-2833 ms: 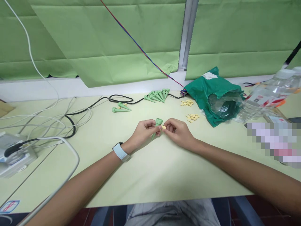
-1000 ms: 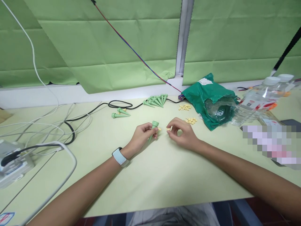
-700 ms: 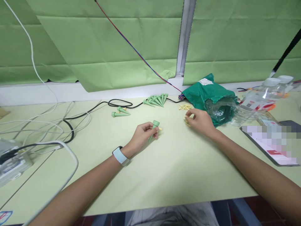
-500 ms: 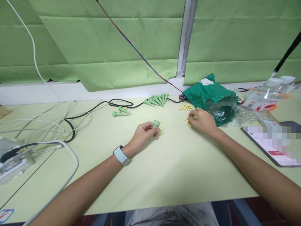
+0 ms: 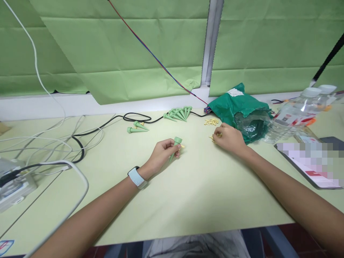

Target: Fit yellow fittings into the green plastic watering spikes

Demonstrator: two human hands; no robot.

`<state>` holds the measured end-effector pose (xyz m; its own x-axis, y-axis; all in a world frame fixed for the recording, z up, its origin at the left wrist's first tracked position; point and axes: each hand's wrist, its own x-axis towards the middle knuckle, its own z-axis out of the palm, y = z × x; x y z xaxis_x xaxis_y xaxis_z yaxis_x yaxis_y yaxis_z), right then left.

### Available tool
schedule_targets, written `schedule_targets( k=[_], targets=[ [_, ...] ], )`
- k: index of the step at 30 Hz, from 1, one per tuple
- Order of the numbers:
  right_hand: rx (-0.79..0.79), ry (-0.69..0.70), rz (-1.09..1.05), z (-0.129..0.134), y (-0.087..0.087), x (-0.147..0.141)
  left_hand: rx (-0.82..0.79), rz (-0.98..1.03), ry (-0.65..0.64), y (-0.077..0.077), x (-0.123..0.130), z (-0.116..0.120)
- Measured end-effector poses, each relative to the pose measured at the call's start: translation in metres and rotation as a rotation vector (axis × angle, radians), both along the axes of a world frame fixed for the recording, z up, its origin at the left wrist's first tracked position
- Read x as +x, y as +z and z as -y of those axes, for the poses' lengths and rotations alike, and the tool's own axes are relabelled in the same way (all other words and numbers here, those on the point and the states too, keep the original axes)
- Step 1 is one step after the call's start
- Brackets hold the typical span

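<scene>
Green spike [image 5: 177, 140], one: pinched in left hand [image 5: 162, 152], head to one o'clock, tip to seven; yellow peg [image 5: 182, 146] juts toward three. Right hand [image 5: 229, 137] — fingers bunched, grip on any piece cannot be told — at nearer yellow pieces [image 5: 211, 137]; spike lies at its nine o'clock. Farther yellow pieces [image 5: 211, 122]: twelve from its fingertips.

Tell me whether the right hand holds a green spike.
No, the left hand holds a green spike; the right hand is at yellow pieces.
</scene>
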<state>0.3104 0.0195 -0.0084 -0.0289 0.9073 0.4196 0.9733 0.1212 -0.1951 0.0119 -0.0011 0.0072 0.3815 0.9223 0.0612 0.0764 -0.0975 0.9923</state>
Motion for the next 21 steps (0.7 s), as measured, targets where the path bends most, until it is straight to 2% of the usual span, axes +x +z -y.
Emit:
schedule_targets(
  k=[5, 8, 11, 13, 14, 17, 21],
  targets=[
    [0.112, 0.034, -0.09, 0.002, 0.002, -0.002, -0.002, -0.009, -0.01, 0.001, 0.0, 0.001],
    [0.134, 0.253, -0.259, 0.01, 0.005, -0.017, 0.024, -0.042, -0.014, 0.001, 0.001, 0.002],
    [-0.101, 0.551, -0.617, 0.025, 0.003, -0.047, 0.07, -0.057, -0.021, -0.001, 0.001, 0.003],
    [-0.344, 0.685, -0.849, 0.037, -0.002, -0.068, 0.094, -0.052, -0.035, -0.003, 0.001, 0.004],
    [-0.412, 0.718, -0.938, 0.042, -0.005, -0.077, 0.099, -0.048, -0.043, -0.003, 0.001, 0.004],
    [-0.454, 0.72, -1.088, 0.051, -0.011, -0.092, 0.096, -0.039, -0.087, -0.002, 0.0, 0.005],
    [-0.425, 0.685, -1.151, 0.053, -0.011, -0.09, 0.098, -0.046, -0.171, 0.001, -0.001, 0.007]
  ],
)
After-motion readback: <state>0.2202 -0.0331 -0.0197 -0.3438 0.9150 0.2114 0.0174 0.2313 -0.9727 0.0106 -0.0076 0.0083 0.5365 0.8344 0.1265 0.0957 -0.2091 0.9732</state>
